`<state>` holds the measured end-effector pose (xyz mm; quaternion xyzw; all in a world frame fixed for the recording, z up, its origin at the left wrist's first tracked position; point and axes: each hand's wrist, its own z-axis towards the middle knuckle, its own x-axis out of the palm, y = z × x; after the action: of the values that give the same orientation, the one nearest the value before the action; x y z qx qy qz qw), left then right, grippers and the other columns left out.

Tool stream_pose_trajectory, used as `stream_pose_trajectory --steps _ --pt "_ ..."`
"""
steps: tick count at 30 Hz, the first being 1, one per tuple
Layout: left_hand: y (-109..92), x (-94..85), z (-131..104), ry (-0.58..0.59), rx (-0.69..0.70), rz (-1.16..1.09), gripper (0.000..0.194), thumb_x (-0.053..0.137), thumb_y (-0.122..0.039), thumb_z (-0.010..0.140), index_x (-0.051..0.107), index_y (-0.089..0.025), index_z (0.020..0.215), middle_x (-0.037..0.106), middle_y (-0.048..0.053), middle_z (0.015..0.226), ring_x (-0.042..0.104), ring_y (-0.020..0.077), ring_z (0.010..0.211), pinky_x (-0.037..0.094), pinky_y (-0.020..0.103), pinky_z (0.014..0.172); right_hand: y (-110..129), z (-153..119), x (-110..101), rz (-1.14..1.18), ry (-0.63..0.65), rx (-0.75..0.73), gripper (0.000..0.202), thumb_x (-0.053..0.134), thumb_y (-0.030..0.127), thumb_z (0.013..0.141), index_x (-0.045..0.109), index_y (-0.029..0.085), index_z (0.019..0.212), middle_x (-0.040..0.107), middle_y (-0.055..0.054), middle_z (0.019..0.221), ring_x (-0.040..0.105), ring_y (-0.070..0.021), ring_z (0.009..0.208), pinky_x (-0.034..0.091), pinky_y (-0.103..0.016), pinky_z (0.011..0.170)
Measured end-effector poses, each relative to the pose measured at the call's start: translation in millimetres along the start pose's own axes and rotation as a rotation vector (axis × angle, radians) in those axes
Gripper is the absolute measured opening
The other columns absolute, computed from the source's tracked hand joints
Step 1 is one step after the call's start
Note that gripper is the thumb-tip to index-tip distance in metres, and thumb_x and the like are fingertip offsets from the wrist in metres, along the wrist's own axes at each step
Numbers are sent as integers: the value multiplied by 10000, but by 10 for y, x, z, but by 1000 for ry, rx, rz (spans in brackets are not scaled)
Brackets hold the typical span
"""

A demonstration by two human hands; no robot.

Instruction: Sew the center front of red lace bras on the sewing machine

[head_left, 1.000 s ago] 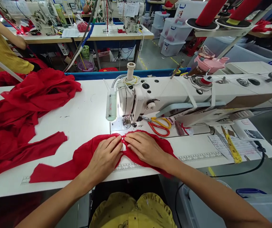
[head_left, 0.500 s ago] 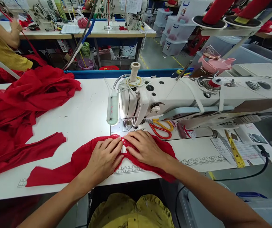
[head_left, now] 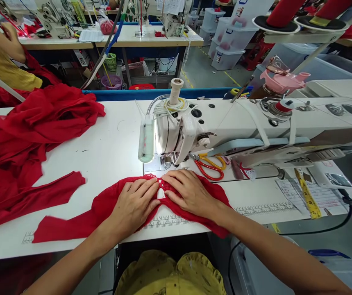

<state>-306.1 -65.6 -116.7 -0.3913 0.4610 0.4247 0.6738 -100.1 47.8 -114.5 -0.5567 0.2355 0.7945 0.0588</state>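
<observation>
A red garment piece with lace trim (head_left: 102, 207) lies across the white sewing table, just in front of the sewing machine's needle area (head_left: 167, 159). My left hand (head_left: 137, 203) rests on its left part, fingers extended and flat on the cloth. On the other side, my right hand (head_left: 189, 192) lies likewise, fingers spread and pressing the fabric. Between my fingertips the lace (head_left: 160, 183) shows, with a small gap where white table is visible. Both palms are hidden, as is any cloth under them. Scissors with orange and yellow handles (head_left: 211, 167) lie beneath the machine arm.
A heap of red fabric (head_left: 40, 127) covers the table's left side. The machine arm (head_left: 240, 119) extends to the right. A yellow tape measure (head_left: 307, 196) lies on papers at right. Behind, a person in yellow (head_left: 3, 57) stands near another table (head_left: 151, 40).
The hands and the red garment piece stay nearly still. The view has shifted slightly, and the person at the back left has moved an arm.
</observation>
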Motion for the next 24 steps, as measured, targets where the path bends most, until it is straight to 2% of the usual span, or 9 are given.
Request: stream_pose_trajectory --steps 7,10,15,24 --pt "-7 -25 -10 11 57 112 401 492 -350 1027 580 -169 1374 622 83 1390 573 280 1152 425 424 858 13 12 -46 -2 47 -4 326 499 307 1009 600 181 1292 629 -112 1254 556 -253 1096 461 -425 937" --pt "7 -15 -22 8 51 92 404 494 -367 1025 588 -168 1364 610 77 1408 563 284 1166 423 419 858 5 -1 -38 -14 37 -16 335 490 312 1015 602 181 1303 624 -114 1256 552 -253 1090 464 -420 929" --pt "21 -5 -34 -4 30 44 439 493 -386 1027 576 -117 1362 605 83 1416 547 275 1171 425 408 864 -7 -36 -2 -78 24 -58 326 504 276 1002 619 266 1308 599 -101 1281 530 -272 1113 456 -438 911" --pt "33 -28 -32 -3 32 71 404 509 -378 1019 600 -142 1333 611 87 1408 557 277 1170 424 413 854 12 -53 -25 -107 46 -57 339 523 240 988 630 254 1309 600 -118 1304 513 -281 1158 448 -448 933"
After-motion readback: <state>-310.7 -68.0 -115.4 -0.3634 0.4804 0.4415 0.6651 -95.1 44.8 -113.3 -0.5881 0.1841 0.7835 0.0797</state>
